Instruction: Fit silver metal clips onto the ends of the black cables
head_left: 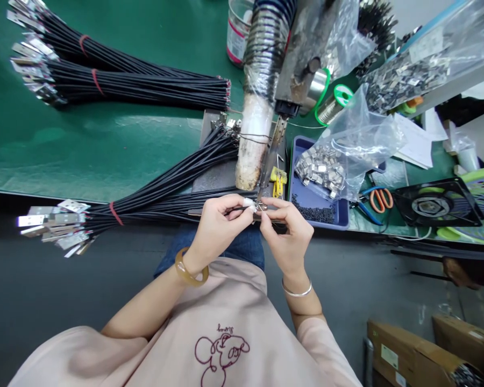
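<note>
My left hand [221,226] is closed in a pinch on a black cable near its end, with white wrapping on one fingertip. My right hand [288,231] pinches a small metal connector [261,206] at the cable's tip, and the fingertips of both hands almost meet there. Beside my left hand lies a bundle of black cables [157,185] with a red band and metal plugs at its left end. Right above the fingers ends a metal rod-like tool [280,129] on a stand, next to a wrapped flexible hose [255,129].
Two more banded cable bundles [137,88] lie at the back left. A blue tray [342,221] at right holds a bag of metal shells [322,167] and small black pieces [312,210]. Beyond are pliers [381,200], a fan [435,207] and a solder spool [334,105].
</note>
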{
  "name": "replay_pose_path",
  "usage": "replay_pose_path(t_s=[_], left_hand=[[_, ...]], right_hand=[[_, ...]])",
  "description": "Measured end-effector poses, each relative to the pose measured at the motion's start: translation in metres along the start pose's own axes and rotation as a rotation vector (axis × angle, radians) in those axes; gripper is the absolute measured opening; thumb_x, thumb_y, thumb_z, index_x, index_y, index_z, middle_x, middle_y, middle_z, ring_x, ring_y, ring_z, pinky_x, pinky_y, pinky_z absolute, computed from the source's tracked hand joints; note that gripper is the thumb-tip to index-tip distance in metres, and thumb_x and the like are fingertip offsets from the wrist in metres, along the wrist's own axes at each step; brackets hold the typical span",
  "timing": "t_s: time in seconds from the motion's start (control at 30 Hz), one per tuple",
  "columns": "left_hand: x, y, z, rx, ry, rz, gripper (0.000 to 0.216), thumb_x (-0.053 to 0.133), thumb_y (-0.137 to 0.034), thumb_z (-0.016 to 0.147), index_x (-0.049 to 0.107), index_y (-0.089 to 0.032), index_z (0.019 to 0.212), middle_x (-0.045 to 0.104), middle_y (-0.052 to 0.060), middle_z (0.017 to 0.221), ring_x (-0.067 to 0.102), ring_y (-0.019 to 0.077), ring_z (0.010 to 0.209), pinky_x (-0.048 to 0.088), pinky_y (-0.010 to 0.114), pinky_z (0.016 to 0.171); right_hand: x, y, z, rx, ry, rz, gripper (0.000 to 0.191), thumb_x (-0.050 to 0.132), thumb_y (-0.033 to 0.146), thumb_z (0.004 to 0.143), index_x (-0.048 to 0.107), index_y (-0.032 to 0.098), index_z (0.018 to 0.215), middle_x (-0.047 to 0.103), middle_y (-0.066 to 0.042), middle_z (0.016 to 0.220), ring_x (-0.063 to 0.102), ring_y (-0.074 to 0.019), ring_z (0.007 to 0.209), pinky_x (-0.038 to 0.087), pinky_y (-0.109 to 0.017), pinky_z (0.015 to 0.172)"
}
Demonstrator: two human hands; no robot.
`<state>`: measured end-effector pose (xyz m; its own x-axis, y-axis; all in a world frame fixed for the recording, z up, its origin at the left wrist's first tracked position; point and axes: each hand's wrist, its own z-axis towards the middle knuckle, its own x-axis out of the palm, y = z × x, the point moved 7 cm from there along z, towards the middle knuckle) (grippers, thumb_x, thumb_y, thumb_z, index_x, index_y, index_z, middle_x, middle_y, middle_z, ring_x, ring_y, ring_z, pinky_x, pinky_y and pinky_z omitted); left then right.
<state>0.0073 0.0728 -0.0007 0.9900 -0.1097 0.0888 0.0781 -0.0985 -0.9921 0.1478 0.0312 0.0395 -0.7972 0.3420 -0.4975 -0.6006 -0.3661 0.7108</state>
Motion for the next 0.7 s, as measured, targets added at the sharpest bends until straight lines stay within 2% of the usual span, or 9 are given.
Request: replay_pose_path(t_s=[0.4,0.53,0.7], left_hand=[[-0.002,0.000,0.001,0.007,-0.035,0.050,0.010,0.068,-0.023,0.073,0.068,-0.015,0.068,0.056,-0.001,0.061,0.048,0.0096,0.055,0.043,0.021,0.052],[0.000,0.001,0.000,-0.012,-0.015,0.062,0.009,0.068,-0.021,0.072,0.070,-0.014,0.067,0.059,0.000,0.063,0.051,0.0103,0.057,0.043,0.021,0.052],[-0.001,-0.001,-0.002,0.025,-0.018,0.089,0.009,0.067,-0.020,0.072,0.072,-0.013,0.069,0.059,0.000,0.063,0.044,0.0074,0.054,0.036,0.019,0.049]], right_hand=[[0.001,0.011,0.000,-0.105,-0.010,-0.061,0.016,0.065,0.008,0.088,0.066,0.023,0.086,0.079,-0.004,0.099,0.076,-0.0192,0.099,0.064,-0.036,0.088],[0.001,0.015,-0.004,-0.143,0.025,-0.123,0.017,0.064,0.007,0.087,0.062,0.023,0.090,0.079,-0.007,0.109,0.077,-0.0182,0.100,0.064,-0.033,0.086],[-0.001,0.012,-0.003,-0.113,0.015,-0.090,0.015,0.065,0.008,0.088,0.063,0.022,0.089,0.078,-0.005,0.104,0.077,-0.0165,0.095,0.064,-0.029,0.080]])
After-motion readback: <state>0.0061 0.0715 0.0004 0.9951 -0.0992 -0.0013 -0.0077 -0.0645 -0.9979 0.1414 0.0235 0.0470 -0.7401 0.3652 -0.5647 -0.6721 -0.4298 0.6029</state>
